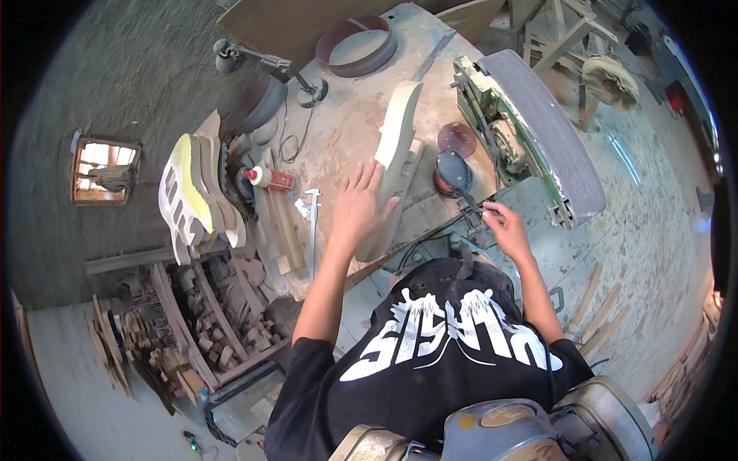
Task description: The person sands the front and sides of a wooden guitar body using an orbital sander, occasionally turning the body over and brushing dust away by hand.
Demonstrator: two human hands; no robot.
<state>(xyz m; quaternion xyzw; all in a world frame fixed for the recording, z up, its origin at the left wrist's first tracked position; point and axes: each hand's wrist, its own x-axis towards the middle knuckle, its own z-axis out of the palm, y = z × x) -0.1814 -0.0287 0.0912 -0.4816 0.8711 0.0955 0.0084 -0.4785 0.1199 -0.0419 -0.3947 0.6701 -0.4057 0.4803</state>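
Observation:
My left hand [359,201] lies on a pale curved wooden piece [399,127] on the workbench, fingers stretched out and thumb apart. Under my palm the near end of the wood is partly hidden. At the bench's front edge is a dark power tool with a round pad [453,170], which looks like a disc sander. Beside that tool's body my right hand [505,229] is closed, thumb and fingertips together. Whether they grip part of the tool or something small, I cannot make out. A reddish sanding disc [457,140] lies just behind the pad.
A large belt sander [538,131] stands at the right of the workbench [346,115]. To the left are a caliper [313,223], a red-and-white glue bottle [269,178], a desk lamp [307,91] and stacked curved wooden parts [188,188]. Wood scraps [231,323] fill a rack below.

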